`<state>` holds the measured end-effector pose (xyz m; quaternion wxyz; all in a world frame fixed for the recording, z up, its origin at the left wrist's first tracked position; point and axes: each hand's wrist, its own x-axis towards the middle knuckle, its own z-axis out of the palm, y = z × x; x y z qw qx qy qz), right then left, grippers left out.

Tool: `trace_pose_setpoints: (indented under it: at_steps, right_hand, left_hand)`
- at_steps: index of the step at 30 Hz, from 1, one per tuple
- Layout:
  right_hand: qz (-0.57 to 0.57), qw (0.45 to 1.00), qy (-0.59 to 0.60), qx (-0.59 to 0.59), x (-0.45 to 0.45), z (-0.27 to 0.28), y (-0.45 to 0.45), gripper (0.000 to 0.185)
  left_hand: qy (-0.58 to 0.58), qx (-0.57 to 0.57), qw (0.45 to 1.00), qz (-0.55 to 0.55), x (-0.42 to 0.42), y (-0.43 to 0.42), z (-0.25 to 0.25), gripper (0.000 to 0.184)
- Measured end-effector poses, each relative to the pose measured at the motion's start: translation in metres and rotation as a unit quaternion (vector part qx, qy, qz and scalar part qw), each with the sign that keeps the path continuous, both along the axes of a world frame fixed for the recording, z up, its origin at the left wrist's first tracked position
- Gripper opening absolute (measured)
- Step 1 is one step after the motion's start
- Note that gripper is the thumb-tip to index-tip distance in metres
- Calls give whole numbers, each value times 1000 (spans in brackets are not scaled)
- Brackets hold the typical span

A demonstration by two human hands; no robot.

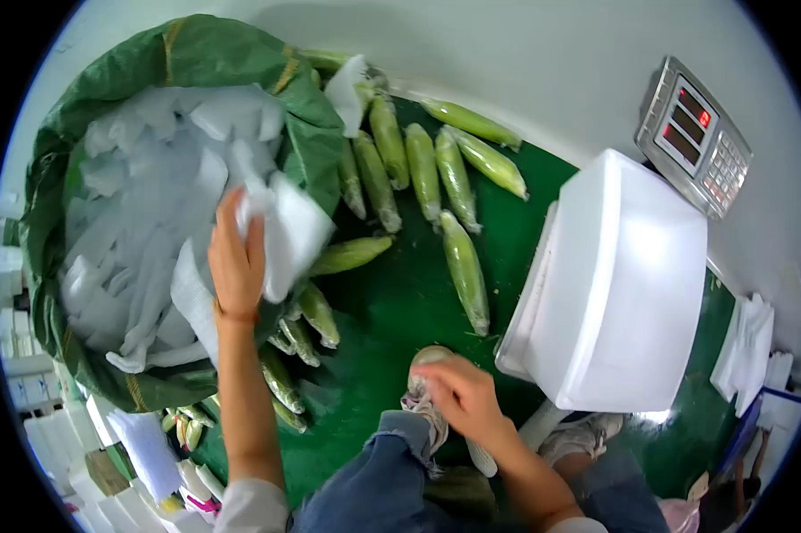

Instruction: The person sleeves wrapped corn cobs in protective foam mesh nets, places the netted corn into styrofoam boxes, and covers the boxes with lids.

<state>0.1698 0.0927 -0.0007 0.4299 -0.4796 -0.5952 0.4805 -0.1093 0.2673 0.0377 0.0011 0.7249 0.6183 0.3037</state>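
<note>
My left hand (238, 258) pinches a white foam sleeve (295, 233) at the right side of a large green sack (54, 204). Many more white foam sleeves (143, 204) fill the sack. My right hand (458, 395) is above my shoe and knee, its fingers curled; whether it holds anything is hidden. Several plastic-wrapped corn cobs (465, 271) lie on the green surface between the sack and a white bin.
The white bin (640, 293) stands on the right, with a digital scale display (695, 133) behind it. White sleeves (743, 348) lie at the far right. Another person's shoe (582, 437) and leg show near the bottom. White boxes (71, 444) are stacked at lower left.
</note>
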Motion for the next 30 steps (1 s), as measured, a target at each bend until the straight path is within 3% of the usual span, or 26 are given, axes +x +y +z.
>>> trace_pose_setpoints:
  at_steps: [1,3,5,6,7,8,9,10,11,12,13,14,15,16,17,18,19,20,22,24,25,26,27,28,29,30]
  right_hand:
    - [-35,999,-9,18,2,-7,6,17]
    - [-88,994,-23,53,7,-11,15,17]
    - [-98,993,12,58,8,-5,18,30]
    - [-96,992,41,67,7,-1,19,34]
    - [-95,990,71,78,7,2,22,37]
    - [-29,986,159,44,7,5,27,43]
    - [-11,967,249,-46,4,4,27,47]
    - [6,932,336,-137,1,1,25,51]
    - [0,916,344,-204,1,-11,23,53]
    - [-10,895,354,-272,1,-22,20,56]
    - [-23,869,363,-336,0,-34,18,59]
    - [-42,816,418,-396,9,-58,9,52]
    - [-75,758,457,-459,15,-56,5,41]
    - [-118,693,491,-515,20,-55,0,31]
    - [-124,715,459,-512,19,-67,-6,30]
    - [-131,737,427,-507,15,-89,-21,28]
    - [-137,756,396,-504,12,-111,-33,27]
    - [-192,854,338,-345,16,-128,-37,21]
    - [-152,755,480,-419,38,-117,-6,22]
    - [-149,701,527,-457,44,-99,24,26]
    - [-158,808,421,-381,33,-80,43,25]
    - [-132,916,184,-331,36,-89,55,27]
    - [-93,959,-66,-259,42,-103,65,29]
    - [-159,954,-166,-192,45,-121,79,31]
    - [-224,931,-262,-117,48,-147,93,33]
    - [-209,959,-173,-76,56,-217,104,31]
  left_hand:
    - [35,37,997,-52,12,-23,-2,40]
    - [161,119,979,-46,44,-63,21,34]
    - [129,195,972,-1,54,-103,27,34]
    - [-139,192,971,-43,63,-116,29,36]
    - [-395,179,897,-82,74,-127,31,39]
    - [-492,62,866,-58,84,-137,38,44]
    - [-510,-115,849,-77,85,-134,31,42]
    - [-440,-210,865,-120,93,-121,13,32]
    - [-477,-345,800,-116,115,-117,-4,26]
    - [-500,-408,748,-153,122,-121,-50,20]
    - [-435,-441,771,-147,123,-126,-87,19]
    - [-264,-278,887,-256,134,-118,-89,20]
    - [-136,-189,935,-266,140,-115,-87,20]
    - [-162,-208,920,-291,138,-120,-99,19]
    - [-190,-214,904,-317,138,-120,-119,18]
    - [-387,-326,834,-221,140,-120,-137,18]
    - [-556,-419,709,-110,141,-123,-154,19]
    - [-690,-483,539,10,139,-125,-168,20]
    - [-676,-615,385,-129,134,-128,-177,34]
    - [-599,-692,324,-240,141,-117,-165,46]
    - [-618,-654,394,-185,136,-94,-160,48]
    - [-656,-585,455,-141,139,-73,-164,32]
    - [-679,-511,518,-99,142,-52,-168,19]
    - [-503,-450,730,-109,144,-30,-186,14]
    - [-451,-396,798,-60,153,-17,-219,13]
    - [-463,-387,797,-2,172,-11,-232,17]
